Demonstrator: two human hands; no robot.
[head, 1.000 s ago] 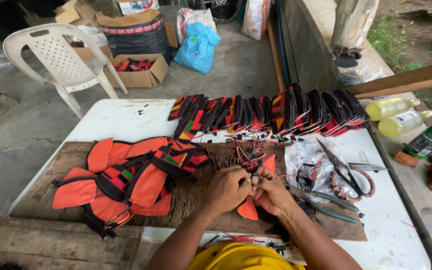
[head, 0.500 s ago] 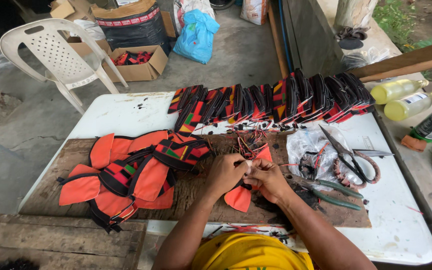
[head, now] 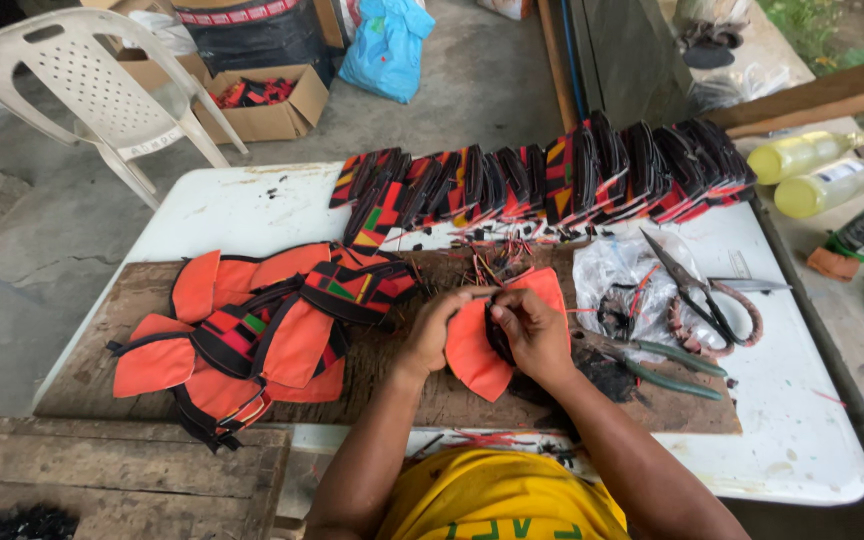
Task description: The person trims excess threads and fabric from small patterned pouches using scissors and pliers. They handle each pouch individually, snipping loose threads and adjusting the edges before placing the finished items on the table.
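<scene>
My left hand (head: 434, 330) and my right hand (head: 530, 330) together grip an orange fabric piece (head: 472, 350) over a dark wooden board (head: 142, 295). My fingertips pinch its top edge, where thin red and black cords (head: 492, 265) stick up. To the left lies a pile of orange pieces with black and patterned straps (head: 252, 330). Black scissors (head: 697, 290) and green-handled pliers (head: 667, 365) rest to the right.
A row of red, black and patterned pouches (head: 552, 180) stands along the back of the white table (head: 802, 440). A clear plastic bag (head: 612, 280) lies by the scissors. Yellow bottles (head: 812, 170) are at the right, a white plastic chair (head: 92, 85) and a cardboard box (head: 267, 105) beyond.
My view has tilted down slightly. Both hands have stayed on the orange piece, with the fingers shifting along its upper edge.
</scene>
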